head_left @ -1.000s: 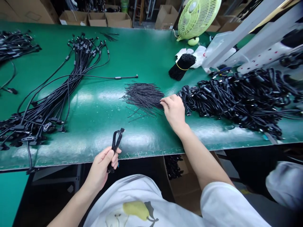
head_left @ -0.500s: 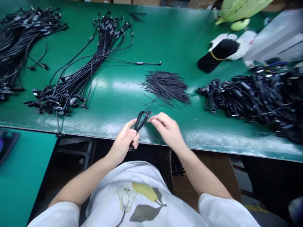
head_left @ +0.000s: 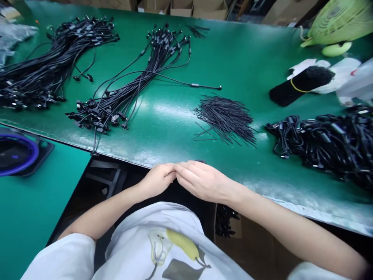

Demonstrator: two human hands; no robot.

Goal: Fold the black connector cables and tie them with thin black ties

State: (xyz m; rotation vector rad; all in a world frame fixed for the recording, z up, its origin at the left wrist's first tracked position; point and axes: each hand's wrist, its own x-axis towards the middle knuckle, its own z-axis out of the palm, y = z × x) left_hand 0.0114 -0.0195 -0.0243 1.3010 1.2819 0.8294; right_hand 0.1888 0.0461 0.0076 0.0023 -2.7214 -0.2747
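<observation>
My left hand (head_left: 158, 179) and my right hand (head_left: 201, 181) meet fingertip to fingertip at the front edge of the green table (head_left: 241, 54), just above my lap. The left hand's fingers are curled; the folded black cable it held is almost wholly hidden between the hands, with only a dark tip (head_left: 200, 161) showing behind the right knuckles. The right hand's fingers are pressed together over the left's, and what they pinch is hidden. A loose pile of thin black ties (head_left: 225, 118) lies on the table just beyond the hands.
Coiled black cables (head_left: 329, 144) are heaped at the right. A banded bundle of ties (head_left: 303, 83) and a green fan (head_left: 338, 23) stand at the back right. Long cable bundles (head_left: 131, 93) (head_left: 43, 74) lie at centre-left and left. A blue-ringed object (head_left: 14, 153) rests on a lower surface.
My right hand left the tie pile and came back to my left hand. Both hands dropped to the table's front edge and closed together over the folded cable. The view shifted left.
</observation>
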